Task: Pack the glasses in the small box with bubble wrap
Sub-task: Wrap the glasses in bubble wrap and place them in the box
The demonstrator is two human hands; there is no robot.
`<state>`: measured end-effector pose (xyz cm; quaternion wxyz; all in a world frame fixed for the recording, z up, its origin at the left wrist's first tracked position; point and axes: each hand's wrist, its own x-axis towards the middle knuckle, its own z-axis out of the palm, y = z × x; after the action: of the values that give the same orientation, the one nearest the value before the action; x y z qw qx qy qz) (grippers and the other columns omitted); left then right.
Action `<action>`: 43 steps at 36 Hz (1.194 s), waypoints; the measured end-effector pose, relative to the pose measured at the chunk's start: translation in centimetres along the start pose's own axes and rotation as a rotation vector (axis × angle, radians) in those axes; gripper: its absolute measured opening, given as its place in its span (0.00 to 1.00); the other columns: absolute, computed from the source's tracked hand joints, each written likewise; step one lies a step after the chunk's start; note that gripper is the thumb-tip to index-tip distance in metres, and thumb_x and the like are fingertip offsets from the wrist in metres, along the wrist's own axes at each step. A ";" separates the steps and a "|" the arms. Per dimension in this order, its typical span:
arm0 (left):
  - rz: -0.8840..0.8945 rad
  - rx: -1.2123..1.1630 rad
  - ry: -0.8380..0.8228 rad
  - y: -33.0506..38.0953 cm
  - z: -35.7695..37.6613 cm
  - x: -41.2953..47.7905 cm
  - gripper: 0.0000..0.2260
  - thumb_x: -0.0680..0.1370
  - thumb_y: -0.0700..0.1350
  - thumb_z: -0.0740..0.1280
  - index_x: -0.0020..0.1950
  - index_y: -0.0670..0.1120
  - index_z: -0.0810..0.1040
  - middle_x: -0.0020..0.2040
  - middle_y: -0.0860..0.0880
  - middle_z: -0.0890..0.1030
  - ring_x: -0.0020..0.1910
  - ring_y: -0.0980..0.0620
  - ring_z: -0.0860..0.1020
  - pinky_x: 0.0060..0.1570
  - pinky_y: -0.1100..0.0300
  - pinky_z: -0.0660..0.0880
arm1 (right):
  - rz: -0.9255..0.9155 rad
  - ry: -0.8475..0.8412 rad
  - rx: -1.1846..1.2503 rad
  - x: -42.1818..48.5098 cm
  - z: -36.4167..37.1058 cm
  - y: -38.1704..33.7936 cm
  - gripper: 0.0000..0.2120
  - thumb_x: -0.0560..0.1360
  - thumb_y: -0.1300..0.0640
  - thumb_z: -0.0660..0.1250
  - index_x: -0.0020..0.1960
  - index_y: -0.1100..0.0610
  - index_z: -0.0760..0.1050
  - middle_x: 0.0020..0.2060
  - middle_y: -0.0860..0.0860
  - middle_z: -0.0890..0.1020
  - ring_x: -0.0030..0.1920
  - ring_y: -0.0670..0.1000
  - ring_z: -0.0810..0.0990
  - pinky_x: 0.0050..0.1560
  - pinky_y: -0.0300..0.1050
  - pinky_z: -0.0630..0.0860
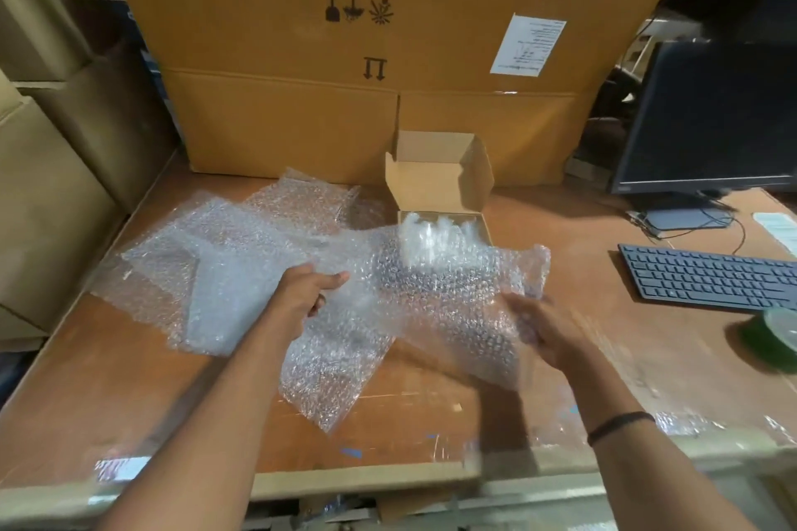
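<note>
A sheet of bubble wrap [435,297] is held above the table between both hands. My left hand [308,293] grips its left edge with the thumb on top. My right hand [545,330] holds the right side, partly behind the wrap. Something dark shows dimly through the sheet; I cannot tell what it is. The small cardboard box [435,181] stands open just behind, lid flap up, with more bubble wrap [435,228] bunched inside. No glasses are clearly visible.
Several loose bubble wrap sheets [224,254] lie on the left of the wooden table [129,401]. Large cartons [345,78] wall the back and left. A monitor [711,116], keyboard [707,276] and green tape roll [772,336] sit at right.
</note>
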<state>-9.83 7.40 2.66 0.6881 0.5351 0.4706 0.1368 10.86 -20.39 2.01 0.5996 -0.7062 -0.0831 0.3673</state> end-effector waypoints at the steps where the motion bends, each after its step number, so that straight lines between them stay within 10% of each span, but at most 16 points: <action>1: -0.041 0.032 -0.043 0.0 0.4 -0.2 0.33 0.73 0.40 0.74 0.74 0.37 0.63 0.41 0.46 0.78 0.29 0.54 0.65 0.29 0.59 0.60 | 0.006 0.017 -0.038 -0.1 -1.1 0.0 0.06 0.78 0.61 0.67 0.45 0.65 0.77 0.24 0.47 0.75 0.19 0.41 0.68 0.19 0.33 0.63; 5: -0.052 0.152 -0.205 -0.3 2.2 -0.9 0.28 0.70 0.44 0.76 0.66 0.35 0.71 0.35 0.50 0.75 0.30 0.54 0.67 0.31 0.60 0.61 | 0.036 0.170 -0.183 0.5 -5.1 0.7 0.10 0.74 0.57 0.73 0.42 0.62 0.74 0.25 0.49 0.68 0.21 0.45 0.62 0.21 0.37 0.59; 10: 0.084 0.178 -0.508 -0.4 4.7 -2.3 0.22 0.61 0.48 0.79 0.48 0.41 0.79 0.40 0.54 0.84 0.54 0.48 0.79 0.64 0.47 0.65 | 0.126 0.290 -0.281 0.7 -8.3 0.6 0.14 0.76 0.55 0.71 0.50 0.67 0.74 0.27 0.52 0.71 0.20 0.45 0.63 0.19 0.37 0.59; 12: 0.093 0.193 -0.598 -0.6 5.7 -2.1 0.31 0.54 0.53 0.83 0.51 0.42 0.79 0.46 0.51 0.85 0.55 0.50 0.81 0.63 0.51 0.69 | 0.163 0.325 -0.308 0.6 -9.3 0.4 0.12 0.77 0.57 0.70 0.50 0.67 0.75 0.27 0.53 0.70 0.20 0.46 0.63 0.18 0.36 0.59; 23: 0.148 0.613 -0.301 -3.2 10.7 -2.4 0.05 0.76 0.37 0.69 0.46 0.46 0.74 0.45 0.46 0.78 0.42 0.51 0.76 0.38 0.58 0.72 | 0.183 0.435 -0.689 1.8 -11.7 0.1 0.12 0.78 0.55 0.68 0.40 0.61 0.75 0.29 0.51 0.74 0.26 0.47 0.68 0.21 0.33 0.67; 34: -0.102 0.672 -0.378 -4.5 10.5 -2.4 0.14 0.76 0.49 0.72 0.39 0.43 0.71 0.21 0.54 0.66 0.18 0.56 0.64 0.22 0.62 0.70 | -0.181 0.575 -1.267 1.7 -10.6 2.2 0.30 0.78 0.39 0.59 0.73 0.55 0.61 0.66 0.57 0.71 0.62 0.58 0.73 0.60 0.54 0.74; 38: 0.070 0.658 -0.239 -4.6 10.9 -1.6 0.19 0.75 0.59 0.70 0.39 0.45 0.70 0.32 0.48 0.73 0.27 0.49 0.75 0.24 0.61 0.68 | -0.286 0.254 -1.472 0.2 -7.2 3.8 0.36 0.77 0.34 0.40 0.79 0.51 0.47 0.78 0.50 0.51 0.78 0.54 0.52 0.76 0.54 0.51; 43: 0.234 0.636 -0.115 -4.3 11.9 -1.4 0.15 0.78 0.52 0.68 0.36 0.46 0.72 0.30 0.49 0.74 0.27 0.48 0.78 0.30 0.60 0.71 | -0.287 -0.117 -1.570 0.2 -3.7 8.1 0.39 0.74 0.25 0.33 0.76 0.46 0.29 0.75 0.49 0.30 0.76 0.54 0.30 0.74 0.62 0.32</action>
<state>-2.47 -2.50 -0.50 0.4916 0.7802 0.3857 0.0310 10.72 -25.32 -5.35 -0.0366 -0.8840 -0.4387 0.1570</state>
